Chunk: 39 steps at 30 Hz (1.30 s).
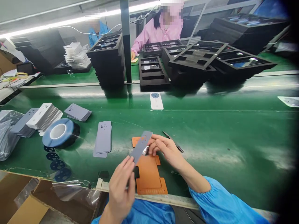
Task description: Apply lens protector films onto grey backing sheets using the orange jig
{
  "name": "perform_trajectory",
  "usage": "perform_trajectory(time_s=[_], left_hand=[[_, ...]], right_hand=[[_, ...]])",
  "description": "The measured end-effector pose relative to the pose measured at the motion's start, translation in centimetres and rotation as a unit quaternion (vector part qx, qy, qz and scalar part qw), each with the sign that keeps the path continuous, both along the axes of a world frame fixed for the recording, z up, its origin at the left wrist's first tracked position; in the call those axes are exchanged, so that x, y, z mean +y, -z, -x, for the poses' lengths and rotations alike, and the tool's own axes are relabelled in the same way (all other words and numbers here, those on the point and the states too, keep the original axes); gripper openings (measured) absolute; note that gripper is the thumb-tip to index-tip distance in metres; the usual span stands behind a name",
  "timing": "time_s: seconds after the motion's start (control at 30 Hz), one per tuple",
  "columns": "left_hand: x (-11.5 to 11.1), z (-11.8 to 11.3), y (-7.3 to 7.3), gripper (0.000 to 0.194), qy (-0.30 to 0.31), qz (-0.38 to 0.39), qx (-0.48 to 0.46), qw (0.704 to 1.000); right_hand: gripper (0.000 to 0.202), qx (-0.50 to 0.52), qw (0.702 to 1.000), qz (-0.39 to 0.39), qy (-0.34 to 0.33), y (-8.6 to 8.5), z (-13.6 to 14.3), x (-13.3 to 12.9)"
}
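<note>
Tilted above the orange fixture point(149, 174), a thin grey phone back cover point(139, 148) with camera holes at its upper end is held between my hands. My left hand point(122, 183) grips its lower end with fingers and thumb. At the upper right edge, the curled fingers of my right hand point(164, 149) are closed on the cover. A small pale, shiny piece point(145, 151) shows between the cover and my right fingers; what it is attached to is hidden. Black tweezers point(173, 142) lie behind my right hand. More grey covers point(103, 137) lie stacked to the left.
Left on the green bench are a blue film roll point(58, 132) with camera-shaped pieces, white covers point(44, 116) and another grey stack point(78, 112). A white card point(156, 100) lies ahead. Black trays point(154, 73) stand beyond, with a person in pink point(151, 31) behind. Cardboard boxes point(30, 208) sit lower left.
</note>
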<state>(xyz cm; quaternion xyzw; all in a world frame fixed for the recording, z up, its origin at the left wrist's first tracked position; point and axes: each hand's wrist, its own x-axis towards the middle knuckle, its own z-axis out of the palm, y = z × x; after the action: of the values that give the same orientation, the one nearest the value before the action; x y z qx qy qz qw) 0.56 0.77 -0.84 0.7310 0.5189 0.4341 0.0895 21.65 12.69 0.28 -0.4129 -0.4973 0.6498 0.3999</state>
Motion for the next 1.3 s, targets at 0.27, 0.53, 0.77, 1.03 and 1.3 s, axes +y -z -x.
perform_trajectory(time_s=[0.27, 0.53, 0.77, 1.03, 1.3], left_hand=[[-1.2, -2.7, 1.3, 0.036, 0.081, -0.031, 0.189, 0.978], [-1.9, -2.7, 2.4, 0.042, 0.121, 0.009, 0.256, 0.959], [-2.1, -2.4, 3.0, 0.046, 0.137, 0.053, 0.289, 0.946], [-1.9, -2.3, 2.9, 0.045, 0.140, 0.047, 0.264, 0.953], [-1.9, -2.5, 3.1, 0.040, 0.145, 0.071, 0.209, 0.964]], right_hand=[[0.051, -0.010, 1.000, 0.027, -0.012, -0.6, 0.1, -0.6], [0.039, -0.085, 0.992, -0.044, -0.079, -0.6, -1.1, -0.7], [0.040, -0.313, 0.903, -0.292, -0.038, 0.4, -0.9, -0.2], [0.053, -0.495, 0.786, -0.351, -0.119, 1.0, 0.9, -3.7], [0.075, -0.567, 0.751, -0.325, -0.093, 2.3, 4.0, -5.9]])
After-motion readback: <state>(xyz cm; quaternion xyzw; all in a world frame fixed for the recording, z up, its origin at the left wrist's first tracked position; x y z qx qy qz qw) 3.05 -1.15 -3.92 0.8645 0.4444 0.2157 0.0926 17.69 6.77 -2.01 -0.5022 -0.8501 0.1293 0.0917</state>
